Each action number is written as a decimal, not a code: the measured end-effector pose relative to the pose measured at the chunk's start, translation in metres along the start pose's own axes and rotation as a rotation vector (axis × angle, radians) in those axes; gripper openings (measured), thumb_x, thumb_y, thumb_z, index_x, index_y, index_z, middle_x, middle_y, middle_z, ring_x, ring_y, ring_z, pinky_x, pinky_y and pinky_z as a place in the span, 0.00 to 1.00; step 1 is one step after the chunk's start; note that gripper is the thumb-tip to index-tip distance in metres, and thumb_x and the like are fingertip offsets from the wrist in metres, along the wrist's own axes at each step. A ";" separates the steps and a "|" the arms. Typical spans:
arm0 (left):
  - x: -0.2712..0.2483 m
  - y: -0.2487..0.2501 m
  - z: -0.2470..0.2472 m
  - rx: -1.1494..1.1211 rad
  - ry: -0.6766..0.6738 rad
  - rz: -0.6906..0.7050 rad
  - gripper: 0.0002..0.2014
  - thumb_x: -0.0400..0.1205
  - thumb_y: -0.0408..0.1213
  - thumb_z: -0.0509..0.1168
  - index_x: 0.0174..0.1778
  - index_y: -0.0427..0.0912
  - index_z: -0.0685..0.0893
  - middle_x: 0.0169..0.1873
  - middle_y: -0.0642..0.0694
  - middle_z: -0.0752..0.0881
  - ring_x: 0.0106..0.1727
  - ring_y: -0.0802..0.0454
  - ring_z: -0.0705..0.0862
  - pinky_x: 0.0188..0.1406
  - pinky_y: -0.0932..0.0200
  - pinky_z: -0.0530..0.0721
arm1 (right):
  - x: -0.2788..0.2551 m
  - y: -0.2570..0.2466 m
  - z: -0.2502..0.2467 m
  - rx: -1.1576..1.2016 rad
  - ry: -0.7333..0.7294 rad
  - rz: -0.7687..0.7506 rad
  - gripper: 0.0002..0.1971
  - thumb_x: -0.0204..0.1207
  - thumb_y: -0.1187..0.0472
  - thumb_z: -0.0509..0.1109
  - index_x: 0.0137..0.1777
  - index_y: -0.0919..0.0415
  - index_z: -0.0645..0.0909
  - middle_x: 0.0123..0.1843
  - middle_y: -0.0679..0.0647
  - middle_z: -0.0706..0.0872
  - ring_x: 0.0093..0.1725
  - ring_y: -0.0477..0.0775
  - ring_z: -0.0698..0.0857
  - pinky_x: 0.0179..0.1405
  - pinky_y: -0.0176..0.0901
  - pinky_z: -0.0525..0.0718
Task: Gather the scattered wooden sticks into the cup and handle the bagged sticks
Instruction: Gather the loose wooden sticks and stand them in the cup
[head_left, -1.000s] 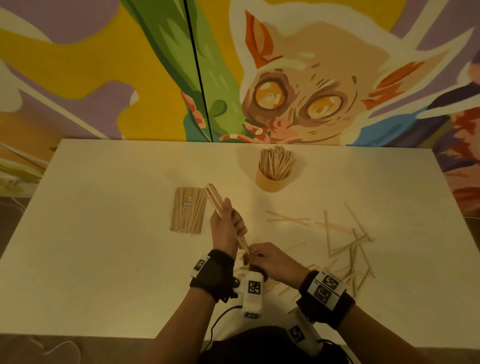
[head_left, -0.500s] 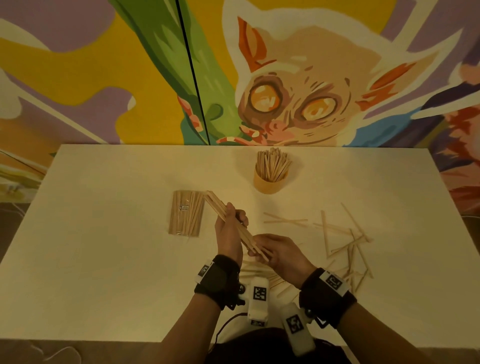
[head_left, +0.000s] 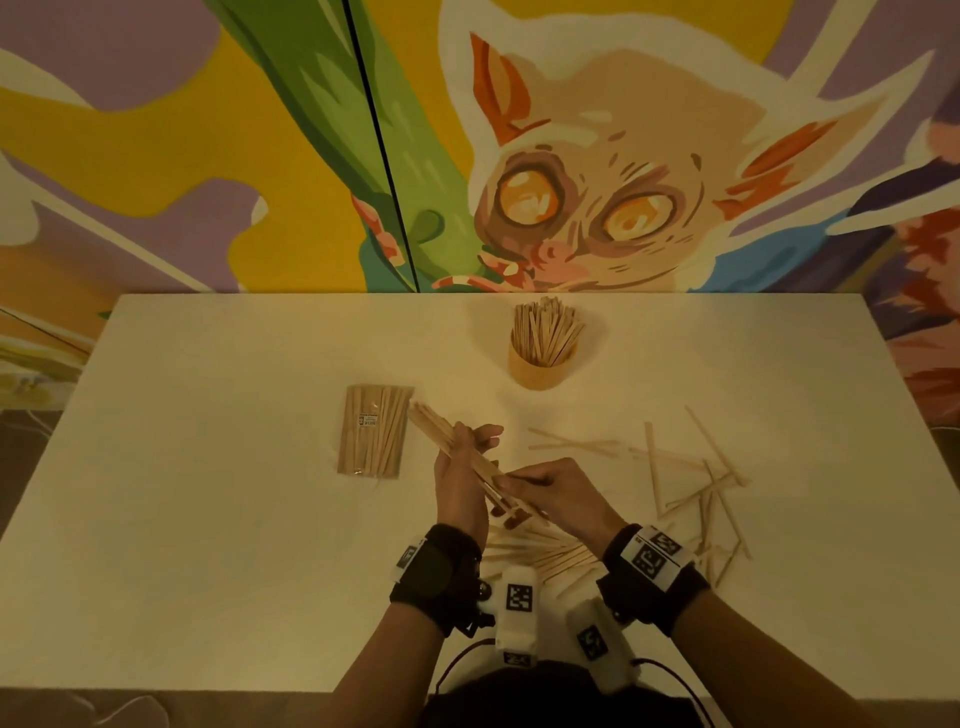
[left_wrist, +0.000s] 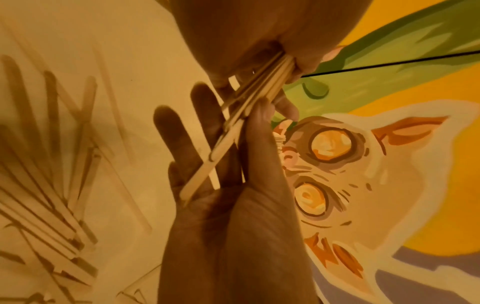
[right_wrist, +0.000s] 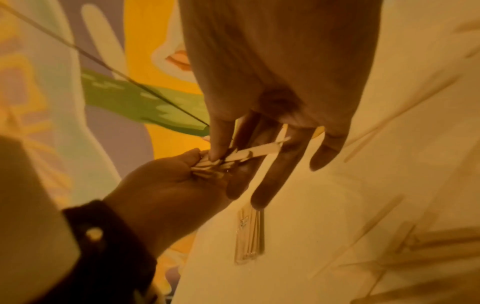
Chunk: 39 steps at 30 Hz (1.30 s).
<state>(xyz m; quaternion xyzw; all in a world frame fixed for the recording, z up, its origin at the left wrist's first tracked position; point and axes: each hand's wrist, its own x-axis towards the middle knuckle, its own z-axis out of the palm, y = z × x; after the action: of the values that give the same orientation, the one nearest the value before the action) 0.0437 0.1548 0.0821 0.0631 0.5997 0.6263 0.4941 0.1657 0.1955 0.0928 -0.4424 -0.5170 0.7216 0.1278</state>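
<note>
My left hand (head_left: 461, 470) grips a bundle of wooden sticks (head_left: 440, 430) slanting from upper left to lower right above the table; the thumb presses the bundle (left_wrist: 250, 100) against the fingers. My right hand (head_left: 548, 488) meets its near end, thumb and forefinger pinching a stick (right_wrist: 259, 151) laid against the bundle. The tan cup (head_left: 540, 370), packed with upright sticks, stands further back. The bagged sticks (head_left: 375, 430) lie flat just left of the bundle's far tip. Loose sticks (head_left: 696, 483) lie scattered to the right, and more sticks (head_left: 545, 553) lie under my hands.
The white table (head_left: 208, 519) ends at a painted mural wall (head_left: 597, 156) right behind the cup. Scattered sticks (left_wrist: 46, 185) fan out on the table beside my left hand. The bag (right_wrist: 249, 236) appears below my right fingers.
My right hand rose from the table to the near end of the bundle, bringing a stick to it. The left hand lowered the bundle to a flatter slant.
</note>
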 end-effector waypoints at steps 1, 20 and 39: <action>0.000 -0.001 0.000 -0.013 0.009 -0.024 0.17 0.88 0.49 0.54 0.40 0.49 0.84 0.52 0.44 0.88 0.57 0.48 0.81 0.51 0.50 0.76 | 0.001 0.001 0.002 -0.042 -0.020 0.003 0.13 0.80 0.61 0.72 0.55 0.71 0.89 0.43 0.69 0.91 0.32 0.49 0.90 0.29 0.33 0.85; 0.014 -0.029 -0.013 -0.142 -0.031 -0.285 0.18 0.87 0.44 0.58 0.66 0.34 0.74 0.55 0.44 0.89 0.50 0.51 0.87 0.52 0.54 0.83 | 0.027 0.020 -0.002 -1.106 -0.089 -0.185 0.22 0.86 0.42 0.52 0.69 0.57 0.72 0.49 0.60 0.87 0.45 0.63 0.85 0.44 0.57 0.82; 0.062 0.005 -0.064 -0.109 -0.175 -0.391 0.18 0.84 0.47 0.61 0.36 0.39 0.85 0.41 0.39 0.90 0.50 0.45 0.89 0.56 0.49 0.82 | 0.024 0.034 -0.015 -1.002 -0.215 -0.086 0.21 0.88 0.44 0.51 0.59 0.61 0.75 0.43 0.56 0.81 0.41 0.58 0.79 0.41 0.51 0.74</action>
<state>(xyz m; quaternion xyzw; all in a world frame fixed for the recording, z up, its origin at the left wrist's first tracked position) -0.0332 0.1551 0.0364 -0.0272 0.5207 0.5422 0.6589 0.1733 0.2057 0.0500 -0.3510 -0.8272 0.4209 -0.1243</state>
